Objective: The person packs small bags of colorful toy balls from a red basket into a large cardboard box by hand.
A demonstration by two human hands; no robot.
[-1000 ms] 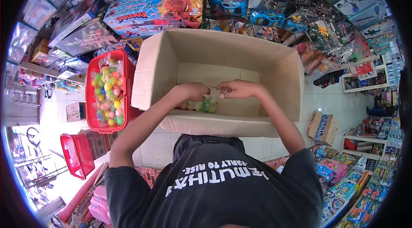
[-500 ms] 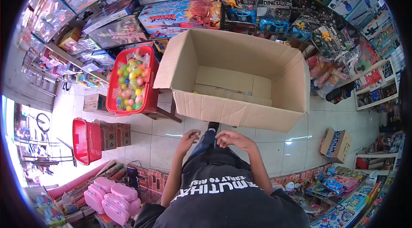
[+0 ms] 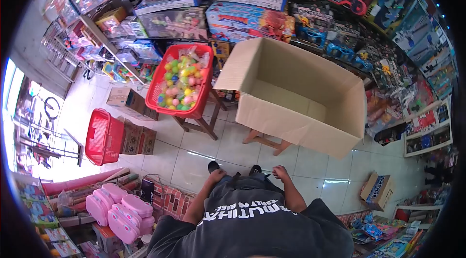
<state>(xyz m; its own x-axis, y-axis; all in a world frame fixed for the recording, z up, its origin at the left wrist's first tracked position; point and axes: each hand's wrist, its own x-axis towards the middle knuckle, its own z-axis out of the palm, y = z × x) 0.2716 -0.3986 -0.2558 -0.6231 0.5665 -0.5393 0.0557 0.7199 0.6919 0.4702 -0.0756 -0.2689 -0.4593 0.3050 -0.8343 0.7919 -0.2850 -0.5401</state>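
My left hand [image 3: 217, 175] hangs in front of my waist at the left, fingers loosely curled with nothing seen in them. To the right, my right hand [image 3: 280, 172] is held over the floor, fingers slightly apart and holding nothing. Neither touches the large open cardboard box [image 3: 301, 122], which stands on a wooden stool [image 3: 267, 141] ahead, its flaps up and part of its bottom showing. Left of the box, a red basket [image 3: 154, 88] with bagged colourful balls [image 3: 182, 80] rests on another wooden stool [image 3: 206, 127].
Shelves of boxed toys [image 3: 250, 21] line the far side. Another red basket [image 3: 104, 136] and small cartons [image 3: 131, 102] are at the left. Pink cases [image 3: 124, 216] lie at the lower left. An open carton [image 3: 377, 191] sits on the tiled floor [image 3: 238, 136] at the right.
The view has shifted, so the box and balls basket appear farther right. My hands have drawn back towards my waist and a little farther apart. Both my shoes now show.
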